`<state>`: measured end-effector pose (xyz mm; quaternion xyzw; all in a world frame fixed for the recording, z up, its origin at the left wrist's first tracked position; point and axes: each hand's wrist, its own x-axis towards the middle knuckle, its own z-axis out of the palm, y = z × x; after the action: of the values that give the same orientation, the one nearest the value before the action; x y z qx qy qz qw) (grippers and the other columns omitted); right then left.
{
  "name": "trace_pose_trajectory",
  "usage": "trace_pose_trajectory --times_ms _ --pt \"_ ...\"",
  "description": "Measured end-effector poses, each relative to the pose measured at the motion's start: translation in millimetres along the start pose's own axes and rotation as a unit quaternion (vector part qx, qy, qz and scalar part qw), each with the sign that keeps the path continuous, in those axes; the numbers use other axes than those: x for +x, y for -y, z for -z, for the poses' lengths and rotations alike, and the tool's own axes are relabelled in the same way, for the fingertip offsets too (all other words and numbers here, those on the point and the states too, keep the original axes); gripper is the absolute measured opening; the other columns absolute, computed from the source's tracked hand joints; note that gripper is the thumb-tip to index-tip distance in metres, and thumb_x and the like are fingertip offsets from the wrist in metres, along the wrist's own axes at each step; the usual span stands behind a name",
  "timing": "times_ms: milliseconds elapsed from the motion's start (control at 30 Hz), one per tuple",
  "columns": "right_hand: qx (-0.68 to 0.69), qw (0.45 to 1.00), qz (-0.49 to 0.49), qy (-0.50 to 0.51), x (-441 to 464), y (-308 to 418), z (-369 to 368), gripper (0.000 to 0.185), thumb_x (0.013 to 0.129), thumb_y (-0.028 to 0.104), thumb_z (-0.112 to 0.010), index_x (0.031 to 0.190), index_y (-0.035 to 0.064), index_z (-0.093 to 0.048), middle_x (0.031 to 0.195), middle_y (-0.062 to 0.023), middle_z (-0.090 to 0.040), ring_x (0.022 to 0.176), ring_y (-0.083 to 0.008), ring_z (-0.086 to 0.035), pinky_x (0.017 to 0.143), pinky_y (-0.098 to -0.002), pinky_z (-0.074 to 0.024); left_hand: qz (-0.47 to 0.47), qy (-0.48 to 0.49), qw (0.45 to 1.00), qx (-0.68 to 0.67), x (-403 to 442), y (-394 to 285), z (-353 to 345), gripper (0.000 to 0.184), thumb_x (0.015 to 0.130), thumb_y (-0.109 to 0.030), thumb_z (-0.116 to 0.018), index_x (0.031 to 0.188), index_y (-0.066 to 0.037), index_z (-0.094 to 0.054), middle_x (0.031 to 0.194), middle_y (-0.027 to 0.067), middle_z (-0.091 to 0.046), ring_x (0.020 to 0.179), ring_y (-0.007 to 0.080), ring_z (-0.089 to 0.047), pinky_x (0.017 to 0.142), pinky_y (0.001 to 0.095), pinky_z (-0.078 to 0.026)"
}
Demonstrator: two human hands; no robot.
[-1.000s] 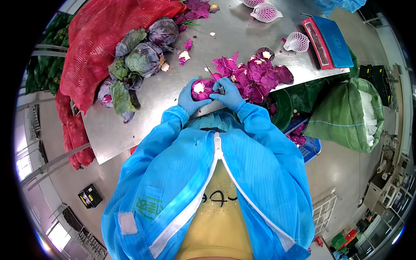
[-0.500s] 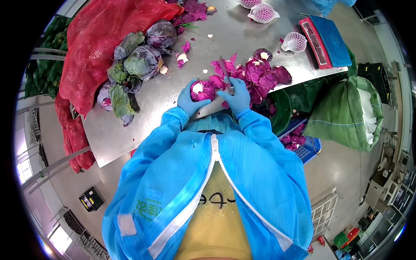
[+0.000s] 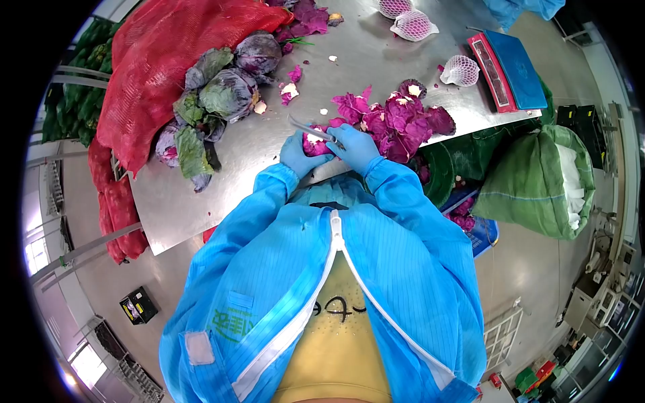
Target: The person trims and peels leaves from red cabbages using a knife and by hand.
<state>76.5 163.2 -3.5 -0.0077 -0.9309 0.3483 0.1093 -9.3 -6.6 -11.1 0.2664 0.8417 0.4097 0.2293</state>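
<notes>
My left hand, in a blue glove, is wrapped round the side of a trimmed red cabbage at the front edge of the steel table. The cabbage's pale cut base shows on top. In my gloved right hand is a knife, its blade lying across the cabbage and pointing left. Just right of that hand lies a heap of loose purple cabbage leaves. Part of the cabbage is hidden behind my fingers and the blade.
Untrimmed cabbages lie beside a red mesh sack on the left. A blue-topped scale and net-wrapped cabbages are on the steel table. Below its right edge are a blue crate and a green sack.
The knife has swung from pointing away to lying leftward over the cabbage. My right hand has moved slightly left, closer to my left hand, which still holds the cabbage.
</notes>
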Motion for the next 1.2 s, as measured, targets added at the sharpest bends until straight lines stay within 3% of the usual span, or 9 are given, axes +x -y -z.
trace_pose_trajectory --times_ms 133,300,367,467,633,800,1033,1100,1200 --pt "-0.187 0.981 0.043 -0.007 -11 3 -4 0.036 0.075 0.024 -0.065 0.107 0.0105 -0.054 0.081 -0.0065 -0.055 0.064 -0.0238 -0.059 0.052 -0.0354 -0.0475 -0.036 -0.024 0.998 0.049 4 -8 -6 0.080 0.059 -0.041 -0.080 0.124 -0.006 -0.047 0.110 0.0155 -0.060 0.101 0.0290 -0.059 0.089 0.0371 -0.047" --pt "-0.215 0.969 0.080 -0.092 -22 -5 -11 0.025 0.076 0.021 -0.061 0.098 0.0112 -0.054 0.071 -0.0054 -0.051 0.055 -0.0219 -0.057 0.045 -0.0361 -0.0449 -0.016 -0.015 0.988 0.152 9 -30 -5 0.069 0.061 -0.033 -0.081 0.117 -0.006 -0.051 0.107 0.0133 -0.061 0.099 0.0264 -0.060 0.087 0.0365 -0.048" --pt "-0.229 0.963 0.093 -0.108 -24 -9 -11 0.025 0.076 0.021 -0.061 0.098 0.0110 -0.054 0.069 -0.0051 -0.050 0.054 -0.0210 -0.056 0.045 -0.0357 -0.0443 -0.004 -0.010 0.997 0.077 9 -28 -5 0.073 0.060 -0.039 -0.080 0.119 -0.006 -0.051 0.107 0.0132 -0.062 0.099 0.0271 -0.060 0.087 0.0361 -0.048" --pt "-0.163 0.977 0.075 -0.115 -35 -10 -8 0.022 0.075 0.019 -0.061 0.095 0.0120 -0.056 0.071 -0.0051 -0.052 0.056 -0.0214 -0.058 0.046 -0.0357 -0.0453 0.010 -0.006 1.000 -0.021 7 -25 -1 0.079 0.058 -0.044 -0.081 0.120 -0.006 -0.051 0.108 0.0131 -0.062 0.099 0.0271 -0.061 0.088 0.0349 -0.048" --pt "0.032 0.956 -0.209 -0.203 -41 -3 -8 0.027 0.077 0.020 -0.066 0.103 0.0121 -0.062 0.081 -0.0065 -0.055 0.064 -0.0240 -0.060 0.057 -0.0336 -0.0490 0.034 -0.015 0.999 0.007 8 -17 -2 0.083 0.057 -0.037 -0.085 0.121 0.000 -0.047 0.113 0.0153 -0.060 0.104 0.0247 -0.059 0.092 0.0352 -0.046" --pt "0.066 0.977 -0.171 -0.105 -11 30 16 0.044 0.072 0.032 -0.074 0.108 0.0108 -0.063 0.096 -0.0083 -0.054 0.083 -0.0258 -0.059 0.069 -0.0358 -0.0487 0.021 -0.008 1.000 -0.003 12 6 -7 0.083 0.058 -0.034 -0.085 0.123 -0.002 -0.046 0.114 0.0146 -0.059 0.104 0.0241 -0.058 0.092 0.0350 -0.047" --pt "0.244 0.967 -0.067 -0.011 14 -26 -4 0.045 0.069 0.030 -0.077 0.107 0.0083 -0.063 0.094 -0.0111 -0.058 0.080 -0.0296 -0.058 0.075 -0.0339 -0.0476 0.005 0.013 0.999 -0.052 14 11 -6 0.081 0.056 -0.031 -0.086 0.121 -0.003 -0.047 0.112 0.0129 -0.059 0.101 0.0223 -0.059 0.091 0.0337 -0.047" --pt "0.183 0.982 -0.031 -0.019 12 -18 5 0.034 0.075 0.028 -0.071 0.101 0.0083 -0.062 0.088 -0.0097 -0.058 0.075 -0.0288 -0.059 0.070 -0.0356 -0.0491 0.027 0.016 0.999 -0.023 15 14 -7 0.083 0.055 -0.036 -0.086 0.121 -0.004 -0.048 0.111 0.0128 -0.060 0.102 0.0244 -0.059 0.091 0.0348 -0.047" --pt "-0.170 0.980 0.099 -0.002 11 -1 13 0.017 0.080 0.023 -0.059 0.094 0.0133 -0.058 0.079 -0.0062 -0.054 0.068 -0.0246 -0.061 0.055 -0.0396 -0.0487 0.026 0.030 0.999 -0.035 13 0 -4 0.085 0.053 -0.040 -0.085 0.121 -0.005 -0.049 0.110 0.0128 -0.061 0.103 0.0263 -0.059 0.091 0.0358 -0.047"
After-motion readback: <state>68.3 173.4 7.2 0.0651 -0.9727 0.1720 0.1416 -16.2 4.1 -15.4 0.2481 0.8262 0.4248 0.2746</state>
